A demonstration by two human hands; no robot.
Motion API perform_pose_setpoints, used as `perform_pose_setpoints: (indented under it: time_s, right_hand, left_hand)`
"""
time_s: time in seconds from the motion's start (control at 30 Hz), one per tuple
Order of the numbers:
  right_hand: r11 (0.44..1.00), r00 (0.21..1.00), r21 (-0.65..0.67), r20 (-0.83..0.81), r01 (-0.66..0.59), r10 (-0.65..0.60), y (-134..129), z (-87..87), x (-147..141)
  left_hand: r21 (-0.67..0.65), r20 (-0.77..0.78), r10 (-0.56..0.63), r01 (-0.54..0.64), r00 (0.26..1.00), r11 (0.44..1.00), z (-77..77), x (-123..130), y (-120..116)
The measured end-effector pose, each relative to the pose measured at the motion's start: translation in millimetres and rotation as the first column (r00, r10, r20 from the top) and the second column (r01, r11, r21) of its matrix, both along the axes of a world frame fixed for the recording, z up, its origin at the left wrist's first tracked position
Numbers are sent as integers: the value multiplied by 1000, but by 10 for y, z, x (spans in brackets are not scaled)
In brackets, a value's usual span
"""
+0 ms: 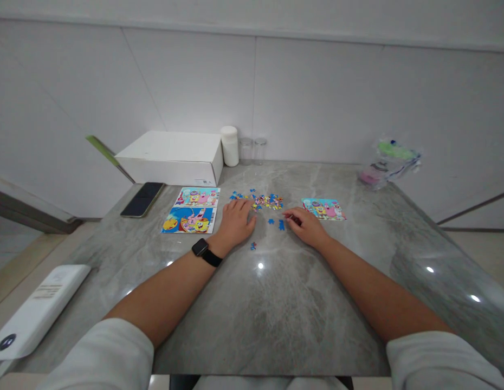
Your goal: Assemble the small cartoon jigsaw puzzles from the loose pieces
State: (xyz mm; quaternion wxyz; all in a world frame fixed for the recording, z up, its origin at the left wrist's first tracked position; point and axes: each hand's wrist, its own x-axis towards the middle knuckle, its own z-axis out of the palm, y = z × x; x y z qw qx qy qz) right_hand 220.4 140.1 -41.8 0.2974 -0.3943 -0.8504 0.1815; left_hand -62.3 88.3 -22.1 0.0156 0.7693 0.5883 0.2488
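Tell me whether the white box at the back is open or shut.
Shut. The white box has its flat lid down across the whole top, with no opening showing.

The power bank's cable (pixel 0 372) is cut off at the lower left edge; print on the white box (pixel 170 146) is too small to read.

Pale, seemingly short sleeves (pixel 109 355); black square-faced watch (pixel 200 247), black strap (pixel 211 258).

Dim even light, small overhead glare spots, soft detail, wide-angle stretching
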Motion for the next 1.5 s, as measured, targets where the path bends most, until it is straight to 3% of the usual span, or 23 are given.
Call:
perform_pose_setpoints:
  time_s: [0.27, 0.53, 0.83, 1.07, 1.5]
  right_hand:
    - [1000, 1000, 10, 25, 13, -14, 18, -3, -3]
    - [999, 999, 14, 11, 30, -31, 8, 12, -10]
    - [999, 999, 17, 21, 29, -30, 5, 22, -13]
    - [1000, 1000, 8, 23, 11, -12, 19, -15, 0]
    - [1000, 1000, 22, 29, 12, -13, 21, -8, -4]
  left_hand:
    - [-6, -120, 63, -64, 991, 998, -52, 43, 12]
    - [-46, -121, -49, 43, 992, 998, -68, 46, -40]
    - [-59, -81, -60, 56, 995, 997, -117, 55, -17]
    - [-71, -71, -152, 147, 986, 987, -168, 38, 26]
    - [-48, -82, -163, 160, 983, 986, -137, 37, 0]
